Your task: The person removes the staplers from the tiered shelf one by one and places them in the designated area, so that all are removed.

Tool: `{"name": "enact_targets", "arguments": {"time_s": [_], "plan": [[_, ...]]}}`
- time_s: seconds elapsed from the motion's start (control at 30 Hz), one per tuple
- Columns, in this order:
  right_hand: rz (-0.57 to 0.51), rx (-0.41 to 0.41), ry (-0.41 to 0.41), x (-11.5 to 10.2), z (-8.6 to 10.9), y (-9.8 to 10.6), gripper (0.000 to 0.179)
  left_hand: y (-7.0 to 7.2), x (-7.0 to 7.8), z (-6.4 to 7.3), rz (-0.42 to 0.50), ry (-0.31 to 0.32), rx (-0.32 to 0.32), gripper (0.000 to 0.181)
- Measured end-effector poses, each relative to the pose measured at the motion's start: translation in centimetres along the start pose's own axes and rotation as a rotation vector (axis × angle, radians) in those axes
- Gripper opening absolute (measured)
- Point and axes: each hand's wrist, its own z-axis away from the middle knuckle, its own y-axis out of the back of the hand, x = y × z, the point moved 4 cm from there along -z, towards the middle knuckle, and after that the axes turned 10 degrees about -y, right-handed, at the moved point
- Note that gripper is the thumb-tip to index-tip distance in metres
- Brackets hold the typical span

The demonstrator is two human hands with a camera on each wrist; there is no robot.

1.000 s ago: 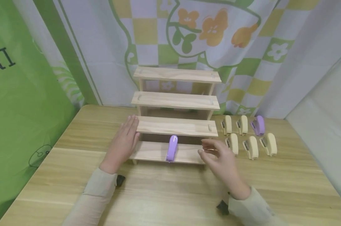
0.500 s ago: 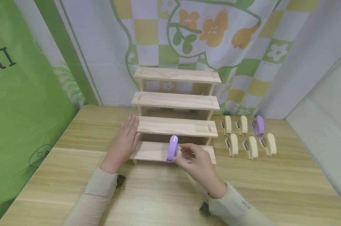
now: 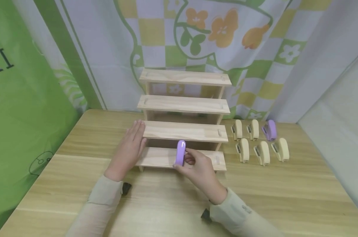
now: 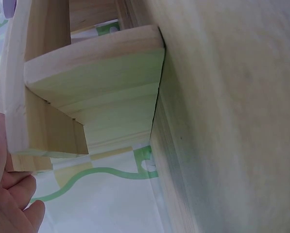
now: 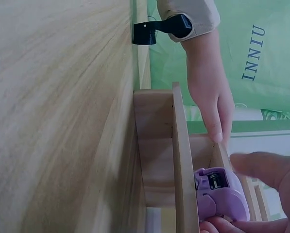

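A purple stapler (image 3: 180, 153) stands on the lowest board of a wooden stepped shelf (image 3: 186, 131), a little right of the board's middle. My right hand (image 3: 201, 169) is at it, thumb at its front end and curled fingers along its right side. In the right wrist view, fingers touch the stapler (image 5: 222, 199) and the thumb comes close to its near end; full contact is hard to make out. My left hand (image 3: 126, 149) lies with straight fingers against the left end of the second board from the bottom. The left wrist view shows loosely bent fingers (image 4: 21, 191) beside the wood.
Right of the shelf, several cream staplers (image 3: 263, 153) and one purple stapler (image 3: 269, 130) stand in two rows on the wooden table (image 3: 155, 204). A patterned curtain (image 3: 155, 33) hangs close behind the shelf. Green cloth (image 3: 33, 131) hangs at the left.
My right hand has moved left from the lowest board's right end to the purple stapler, and its fingers have closed in around it. My left hand stays in place.
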Motion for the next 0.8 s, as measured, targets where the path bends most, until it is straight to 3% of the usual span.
{"name": "enact_targets", "arguments": {"time_s": [0.27, 0.8], "plan": [[0.037, 0.024, 0.014, 0.07, -0.01, -0.26, 0.053, 0.06, -0.06, -0.07, -0.006, -0.005, 0.003, 0.058], [-0.024, 0.034, 0.059, 0.36, 0.03, -0.32, 0.049, -0.11, -0.25, 0.04, 0.0, 0.005, -0.009, 0.058]]}}
